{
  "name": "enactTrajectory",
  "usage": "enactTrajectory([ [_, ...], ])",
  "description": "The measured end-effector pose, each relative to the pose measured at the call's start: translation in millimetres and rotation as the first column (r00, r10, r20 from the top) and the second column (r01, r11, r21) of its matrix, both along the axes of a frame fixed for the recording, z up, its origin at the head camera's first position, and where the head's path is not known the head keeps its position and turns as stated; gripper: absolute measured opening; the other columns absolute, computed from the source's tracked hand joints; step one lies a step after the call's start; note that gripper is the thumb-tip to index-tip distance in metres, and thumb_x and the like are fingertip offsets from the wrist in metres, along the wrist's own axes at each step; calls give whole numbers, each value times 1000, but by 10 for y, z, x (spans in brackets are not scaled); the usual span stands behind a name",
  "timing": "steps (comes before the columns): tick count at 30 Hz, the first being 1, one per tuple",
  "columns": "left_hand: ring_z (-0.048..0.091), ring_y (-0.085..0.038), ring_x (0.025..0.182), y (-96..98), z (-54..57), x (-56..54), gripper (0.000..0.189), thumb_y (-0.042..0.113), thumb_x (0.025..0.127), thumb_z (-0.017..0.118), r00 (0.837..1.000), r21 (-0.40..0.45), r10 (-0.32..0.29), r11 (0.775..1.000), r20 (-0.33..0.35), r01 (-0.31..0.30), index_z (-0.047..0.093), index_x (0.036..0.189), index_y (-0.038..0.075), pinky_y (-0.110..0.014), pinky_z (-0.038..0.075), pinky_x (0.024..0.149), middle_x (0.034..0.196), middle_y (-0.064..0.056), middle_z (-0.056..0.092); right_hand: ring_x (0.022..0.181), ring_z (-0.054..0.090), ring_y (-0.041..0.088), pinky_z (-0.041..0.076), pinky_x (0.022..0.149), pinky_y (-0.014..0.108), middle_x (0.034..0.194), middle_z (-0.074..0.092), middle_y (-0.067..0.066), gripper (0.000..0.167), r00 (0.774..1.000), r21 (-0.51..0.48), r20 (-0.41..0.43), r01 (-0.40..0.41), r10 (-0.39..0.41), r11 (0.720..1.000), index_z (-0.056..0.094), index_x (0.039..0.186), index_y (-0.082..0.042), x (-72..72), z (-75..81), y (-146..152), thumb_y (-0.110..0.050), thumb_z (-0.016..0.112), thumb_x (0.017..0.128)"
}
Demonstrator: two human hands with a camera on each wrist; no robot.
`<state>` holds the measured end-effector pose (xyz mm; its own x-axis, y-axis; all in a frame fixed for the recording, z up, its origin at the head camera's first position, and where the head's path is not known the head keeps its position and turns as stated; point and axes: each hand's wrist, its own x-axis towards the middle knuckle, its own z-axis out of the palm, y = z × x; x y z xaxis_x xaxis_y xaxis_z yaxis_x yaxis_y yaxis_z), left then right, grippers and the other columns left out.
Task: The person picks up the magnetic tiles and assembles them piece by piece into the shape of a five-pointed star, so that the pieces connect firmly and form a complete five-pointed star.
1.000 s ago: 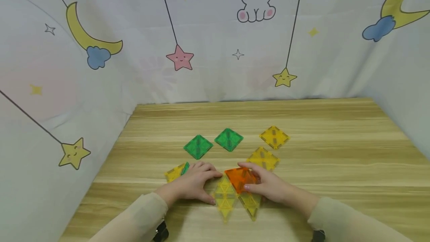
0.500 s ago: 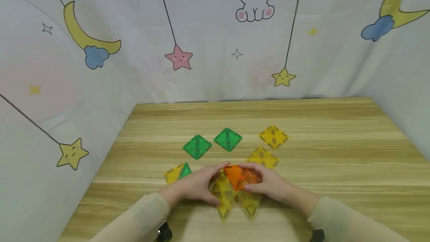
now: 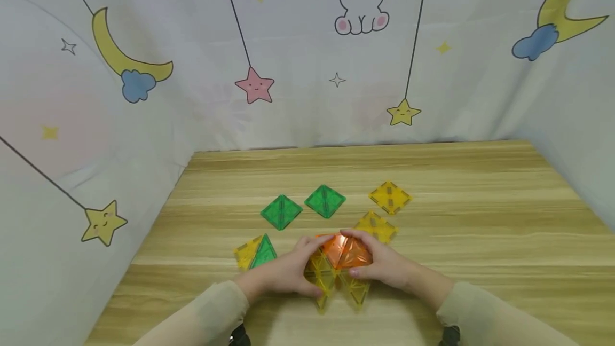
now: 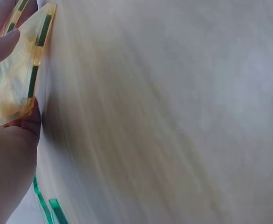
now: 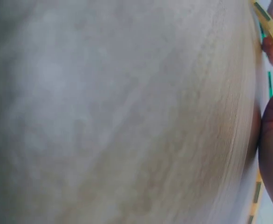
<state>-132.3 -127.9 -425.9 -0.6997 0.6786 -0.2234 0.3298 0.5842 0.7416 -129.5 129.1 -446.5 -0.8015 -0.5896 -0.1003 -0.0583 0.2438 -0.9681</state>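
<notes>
Two orange triangular magnetic tiles (image 3: 355, 255) stand side by side in the head view, tilted against each other. Joined below them are yellow triangular magnetic tiles (image 3: 324, 276) on the left and another yellow pair (image 3: 356, 288) on the right, points toward the person. My left hand (image 3: 290, 271) grips the left yellow tiles, thumb on their near face, fingertips at the orange top edge. In the left wrist view the thumb lies across a yellow tile (image 4: 22, 70). My right hand (image 3: 386, 263) holds the right orange tile between thumb and fingers; its far fingers are hidden.
Behind the hands lie two green diamonds (image 3: 281, 212) of paired tiles. To their right are a yellow diamond (image 3: 390, 197) and, nearer, another yellow one (image 3: 377, 227). A green triangle (image 3: 263, 252) beside a yellow tile (image 3: 247, 251) lies left of the left hand.
My left hand has moved right and closed round the left yellow tiles. The orange and yellow tiles have tilted up and folded together, while the right hand keeps its hold.
</notes>
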Motion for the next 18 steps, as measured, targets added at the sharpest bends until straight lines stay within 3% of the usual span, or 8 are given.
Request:
enactTrajectory([
  [4, 41, -21, 109, 29, -9, 14, 104, 21, 70, 79, 998, 40, 46, 998, 36, -47, 14, 148, 40, -43, 37, 94, 118, -3, 32, 117, 45, 28, 37, 94, 41, 136, 40, 14, 76, 999, 2, 31, 27, -27, 1000, 29, 144, -24, 5, 2, -20, -25, 73, 82],
  [11, 39, -26, 115, 64, -26, -11, 104, 26, 69, 80, 992, 134, 106, 984, 73, -115, 14, 149, 34, -50, 35, 95, 132, -10, 28, 113, 50, 28, 40, 93, 37, 133, 41, 18, 81, 997, -110, 67, 53, -46, 993, 25, 145, -23, 17, 7, -92, -18, 74, 81],
  [15, 39, -25, 116, 66, -31, -26, 105, 28, 68, 80, 990, 147, 118, 981, 73, -128, 13, 150, 32, -50, 34, 95, 136, -10, 27, 114, 49, 28, 38, 94, 40, 135, 38, 17, 88, 997, -71, 25, 77, -76, 994, 24, 145, -24, 31, 12, -127, -19, 78, 77],
  [18, 39, -25, 116, 65, -45, -28, 106, 27, 69, 79, 990, 144, 117, 981, 73, -126, 12, 150, 32, -48, 35, 94, 136, -10, 27, 116, 46, 29, 37, 94, 44, 136, 38, 16, 94, 997, 10, -61, 48, -47, 999, 20, 147, -23, 42, 8, -139, -23, 81, 74],
])
